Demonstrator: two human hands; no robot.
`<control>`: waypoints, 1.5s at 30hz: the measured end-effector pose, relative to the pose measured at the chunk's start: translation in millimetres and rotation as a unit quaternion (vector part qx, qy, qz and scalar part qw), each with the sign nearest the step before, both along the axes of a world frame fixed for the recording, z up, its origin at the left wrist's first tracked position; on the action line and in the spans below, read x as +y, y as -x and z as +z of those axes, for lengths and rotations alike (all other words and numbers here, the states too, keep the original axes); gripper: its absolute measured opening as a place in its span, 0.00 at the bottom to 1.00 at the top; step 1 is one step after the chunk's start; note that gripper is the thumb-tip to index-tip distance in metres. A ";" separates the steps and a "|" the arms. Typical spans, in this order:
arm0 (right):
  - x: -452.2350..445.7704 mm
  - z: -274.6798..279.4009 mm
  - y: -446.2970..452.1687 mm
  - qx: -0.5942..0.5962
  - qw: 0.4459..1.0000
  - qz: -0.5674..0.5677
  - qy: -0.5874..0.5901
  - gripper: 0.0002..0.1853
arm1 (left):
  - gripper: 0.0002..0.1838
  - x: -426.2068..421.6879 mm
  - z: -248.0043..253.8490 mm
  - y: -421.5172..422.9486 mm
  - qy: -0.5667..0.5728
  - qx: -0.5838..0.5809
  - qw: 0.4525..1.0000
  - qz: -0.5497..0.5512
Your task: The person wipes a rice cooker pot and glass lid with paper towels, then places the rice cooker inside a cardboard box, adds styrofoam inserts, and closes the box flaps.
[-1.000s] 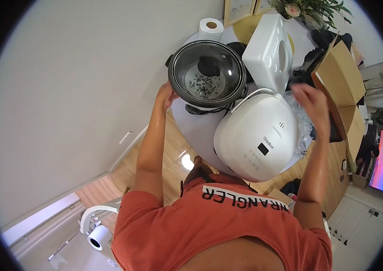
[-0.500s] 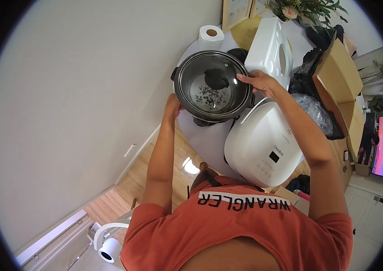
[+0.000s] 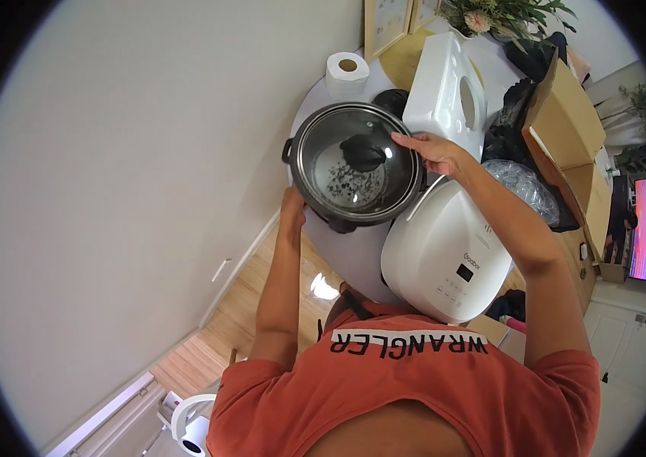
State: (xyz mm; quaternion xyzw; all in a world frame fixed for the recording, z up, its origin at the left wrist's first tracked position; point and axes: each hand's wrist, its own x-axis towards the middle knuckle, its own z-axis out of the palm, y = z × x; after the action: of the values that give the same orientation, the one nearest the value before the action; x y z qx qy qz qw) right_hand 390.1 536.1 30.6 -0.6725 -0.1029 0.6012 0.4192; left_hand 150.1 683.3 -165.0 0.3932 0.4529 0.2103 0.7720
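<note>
Nearest the person's body, a white rice cooker with a carry handle stands on the pale table. Just beyond it, an electric pot is positioned over the table's near left edge, its glass lid on; whether its base is raised cannot be told. The left hand is at its lower left side, its fingertips hidden, so their hold cannot be told. The right hand grasps the right rim, thumb over the lid's edge. The step in hand seems to be taking hold of the pot from both sides; any shift would call for an even, level grip with the lid kept pressed. Farther off are a paper roll and an open cardboard box.
</note>
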 end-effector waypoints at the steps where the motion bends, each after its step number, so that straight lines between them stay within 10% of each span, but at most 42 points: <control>1: 1.9 6.1 4.7 -0.011 1.000 0.013 0.020 0.28 | 0.22 -7.0 1.1 7.9 0.014 0.009 1.000 0.019; 7: 16.8 -17.6 25.9 -0.043 0.994 0.089 0.045 0.32 | 0.26 -68.6 55.5 65.1 -0.003 -0.247 0.965 0.086; 12: 27.6 -3.2 29.3 -0.027 0.960 0.270 0.073 0.28 | 0.25 -86.3 78.4 89.3 -0.006 -0.201 0.975 0.097; 16: 42.1 -80.2 -16.5 0.040 0.977 0.204 0.042 0.33 | 0.25 -87.1 78.3 95.0 -0.016 -0.189 0.976 0.104; 17: 44.5 -92.2 -12.4 -0.124 0.967 0.187 0.119 0.24 | 0.25 -87.4 78.5 94.9 -0.017 -0.187 0.977 0.104; 19: 44.2 -103.5 -10.4 -0.333 0.789 0.498 0.137 0.20 | 0.25 -87.0 78.8 94.7 -0.019 -0.187 0.977 0.101; 25: 33.8 -170.7 20.5 -0.483 0.691 0.537 0.018 0.21 | 0.25 -85.6 76.7 93.0 -0.028 -0.183 0.978 0.098; 38: 40.1 -108.8 26.4 -0.140 0.924 0.346 0.087 0.14 | 0.22 -74.9 71.6 102.4 0.066 -0.160 0.973 0.154; 41: 40.7 -115.8 21.8 0.108 0.980 0.134 0.098 0.22 | 0.21 -75.4 72.5 105.8 0.078 -0.159 0.972 0.156; 45: 23.8 -51.3 29.9 0.246 0.962 0.116 0.031 0.37 | 0.21 -73.6 77.4 103.1 0.045 -0.165 0.973 0.155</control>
State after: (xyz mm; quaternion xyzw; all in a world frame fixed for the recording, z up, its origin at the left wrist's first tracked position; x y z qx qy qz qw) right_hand 360.2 559.9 -20.7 -0.5002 -0.0549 0.7955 0.3377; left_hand 47.0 609.8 -87.6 0.2431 0.3834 0.3688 0.8111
